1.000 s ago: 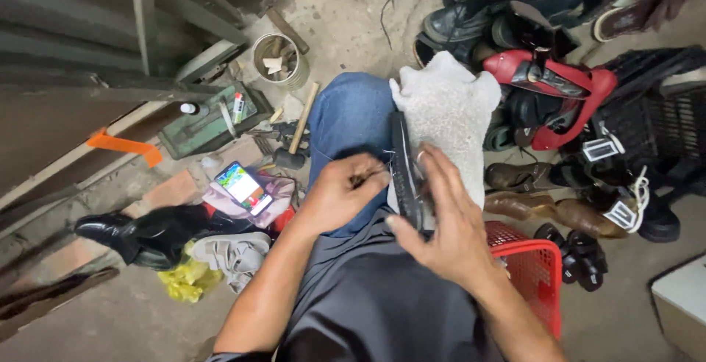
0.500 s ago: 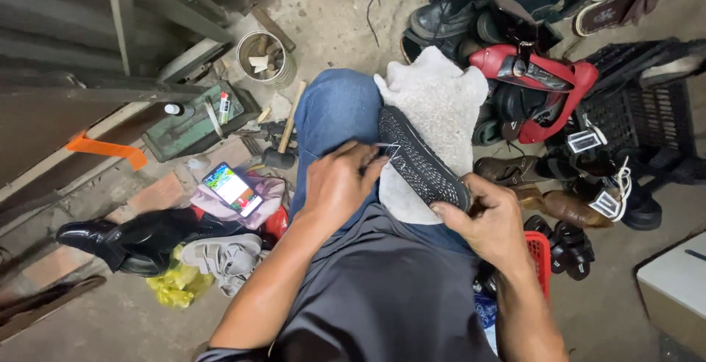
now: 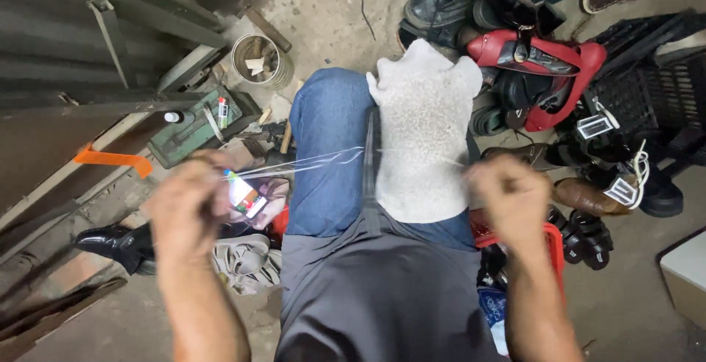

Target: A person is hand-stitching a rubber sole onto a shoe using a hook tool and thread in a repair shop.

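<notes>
Dark shoe (image 3: 370, 157) edge-up on the lap, long axis pointing away; left hand (image 3: 187, 200) and right hand (image 3: 507, 199), equidistant either side, fists closed, pull pale thread (image 3: 309, 162) taut.

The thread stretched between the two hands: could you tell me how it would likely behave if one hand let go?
The thread looks thin and pale, drawn taut from the left hand to the right hand, so it would probably fall limp. It seems very light. It passes through the dark shoe on the lap, so it would likely stay caught there.
</notes>
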